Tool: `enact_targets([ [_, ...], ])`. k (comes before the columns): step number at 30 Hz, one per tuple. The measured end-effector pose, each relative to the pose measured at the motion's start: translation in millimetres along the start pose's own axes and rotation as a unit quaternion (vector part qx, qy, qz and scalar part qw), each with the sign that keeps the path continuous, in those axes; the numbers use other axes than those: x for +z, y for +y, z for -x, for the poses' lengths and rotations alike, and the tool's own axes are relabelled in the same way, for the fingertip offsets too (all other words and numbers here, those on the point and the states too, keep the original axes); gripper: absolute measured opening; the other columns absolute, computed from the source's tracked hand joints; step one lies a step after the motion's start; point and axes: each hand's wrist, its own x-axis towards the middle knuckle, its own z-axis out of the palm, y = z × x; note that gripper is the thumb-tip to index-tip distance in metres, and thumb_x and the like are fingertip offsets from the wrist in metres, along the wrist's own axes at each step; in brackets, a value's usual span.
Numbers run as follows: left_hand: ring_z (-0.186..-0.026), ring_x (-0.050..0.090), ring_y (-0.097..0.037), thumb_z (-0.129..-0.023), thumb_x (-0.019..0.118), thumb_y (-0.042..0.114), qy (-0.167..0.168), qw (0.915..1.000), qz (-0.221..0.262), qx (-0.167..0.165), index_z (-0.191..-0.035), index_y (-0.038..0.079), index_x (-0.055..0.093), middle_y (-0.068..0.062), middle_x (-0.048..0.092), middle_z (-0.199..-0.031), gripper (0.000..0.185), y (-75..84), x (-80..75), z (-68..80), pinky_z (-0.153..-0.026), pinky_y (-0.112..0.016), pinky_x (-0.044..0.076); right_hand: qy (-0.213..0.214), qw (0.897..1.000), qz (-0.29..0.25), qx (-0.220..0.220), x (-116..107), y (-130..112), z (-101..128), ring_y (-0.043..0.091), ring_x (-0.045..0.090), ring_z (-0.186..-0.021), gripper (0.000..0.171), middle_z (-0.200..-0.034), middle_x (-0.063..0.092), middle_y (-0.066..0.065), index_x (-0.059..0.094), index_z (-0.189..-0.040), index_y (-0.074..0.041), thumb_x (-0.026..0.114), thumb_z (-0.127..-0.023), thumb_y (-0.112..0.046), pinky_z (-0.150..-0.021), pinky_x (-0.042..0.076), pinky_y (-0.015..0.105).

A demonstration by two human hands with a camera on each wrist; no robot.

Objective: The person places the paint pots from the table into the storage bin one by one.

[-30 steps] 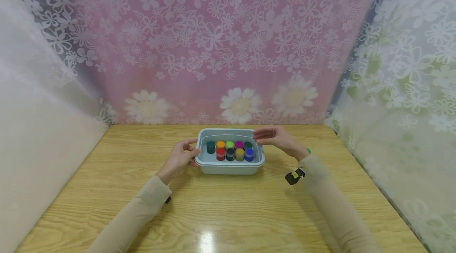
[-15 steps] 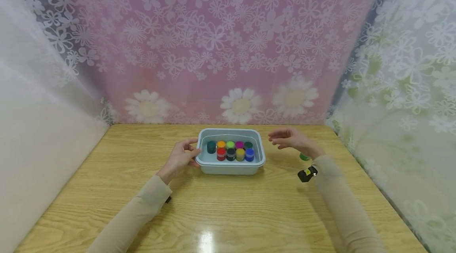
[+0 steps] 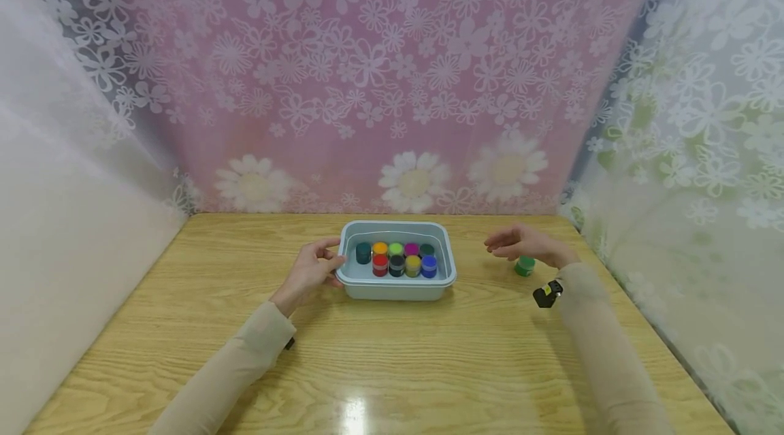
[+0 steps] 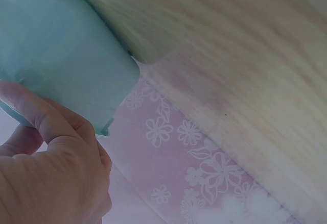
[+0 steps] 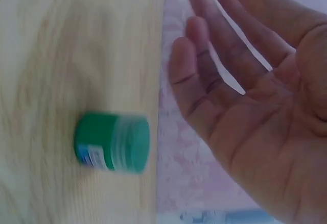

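Note:
A pale blue plastic tub stands mid-table with several small paint jars inside, among them a red jar, a blue jar and a dark teal jar. My left hand pinches the tub's left rim, thumb on top; in the left wrist view its fingers lie against the tub wall. To the right of the tub, my right hand hovers with loosely bent, spread fingers, holding nothing. Just below it a green paint jar stands upright on the table, untouched in the right wrist view.
The wooden table ends at a pink flowered curtain behind the tub. Pale fabric hangs along the left side, and a white flowered curtain along the right. A small black wrist camera sits below the right wrist.
My right hand has moved from the tub's right rim rightward, toward the green jar, which is now more exposed. The left hand and the tub stay in place.

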Motion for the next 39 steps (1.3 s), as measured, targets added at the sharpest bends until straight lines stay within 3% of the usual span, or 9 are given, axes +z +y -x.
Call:
enact_targets([
  [7, -0.062, 0.064, -0.019, -0.095, 0.063, 0.006, 0.002, 1.0, 0.0, -0.002, -0.142, 0.009, 0.051, -0.013, 0.052, -0.099, 0.049, -0.6, 0.1, 0.0, -0.063, -0.043, 0.063, 0.003, 0.999, 0.035, 0.002, -9.8, 13.1, 10.2, 0.041, 0.049, -0.127, 0.046, -0.139, 0.052, 0.027, 0.051, -0.138, 0.005, 0.062, -0.097, -0.014, -0.102, 0.05, 0.049],
  [15, -0.061, 0.063, -0.019, -0.095, 0.063, 0.006, 0.003, 1.0, -0.002, -0.001, -0.142, 0.008, 0.05, -0.013, 0.051, -0.1, 0.049, -0.5, -0.1, -0.5, -0.063, -0.044, 0.063, 0.065, 0.992, 0.105, 0.009, -11.4, 28.8, 21.0, 0.047, 0.047, -0.123, 0.038, -0.136, 0.055, 0.025, 0.062, -0.127, 0.002, 0.068, -0.093, -0.014, -0.096, 0.05, 0.053],
  [22, -0.059, 0.062, -0.018, -0.096, 0.062, 0.005, 0.004, 1.0, -0.001, 0.004, -0.142, 0.006, 0.05, -0.013, 0.05, -0.099, 0.048, 1.7, 0.1, 1.1, -0.066, -0.049, 0.062, 0.056, 0.994, 0.093, 0.016, -16.0, 43.0, 26.2, 0.041, 0.054, -0.12, 0.042, -0.131, 0.061, 0.022, 0.063, -0.126, 0.002, 0.072, -0.09, -0.015, -0.098, 0.05, 0.053],
  [30, -0.058, 0.062, -0.018, -0.095, 0.063, 0.005, 0.003, 1.0, 0.006, 0.005, -0.142, 0.006, 0.051, -0.012, 0.049, -0.098, 0.048, 1.3, -0.2, 1.3, -0.069, -0.052, 0.061, 0.046, 0.995, 0.093, -0.008, -19.1, 49.8, 27.0, 0.045, 0.053, -0.121, 0.044, -0.13, 0.06, 0.026, 0.061, -0.126, 0.006, 0.074, -0.087, -0.01, -0.095, 0.054, 0.048],
  [32, -0.058, 0.062, -0.018, -0.095, 0.062, 0.003, -0.005, 1.0, 0.006, 0.006, -0.143, 0.003, 0.048, -0.013, 0.048, -0.098, 0.049, 7.6, 0.0, 5.7, -0.069, -0.053, 0.061, 0.045, 0.995, 0.086, -0.007, -19.0, 49.5, 27.7, 0.046, 0.052, -0.122, 0.045, -0.13, 0.06, 0.027, 0.061, -0.126, 0.006, 0.074, -0.086, -0.008, -0.095, 0.055, 0.047],
  [37, -0.058, 0.061, -0.018, -0.095, 0.061, 0.002, -0.011, 0.9999, 0.007, 0.0, -0.144, 0.0, 0.045, -0.013, 0.049, -0.098, 0.051, 10.0, 0.3, 6.9, -0.069, -0.054, 0.061, 0.05, 0.996, 0.069, 0.018, -16.4, 46.5, 29.5, 0.044, 0.05, -0.126, 0.05, -0.134, 0.058, 0.024, 0.058, -0.132, 0.003, 0.073, -0.088, -0.013, -0.098, 0.053, 0.049],
  [39, -0.058, 0.061, -0.018, -0.095, 0.062, 0.003, -0.007, 1.0, 0.007, 0.002, -0.144, 0.002, 0.047, -0.012, 0.049, -0.098, 0.051, 3.9, 0.3, 3.0, -0.067, -0.052, 0.062, 0.058, 0.996, 0.064, 0.026, -14.6, 45.3, 29.6, 0.043, 0.05, -0.128, 0.052, -0.135, 0.058, 0.021, 0.057, -0.134, 0.001, 0.073, -0.088, -0.016, -0.1, 0.051, 0.051],
])
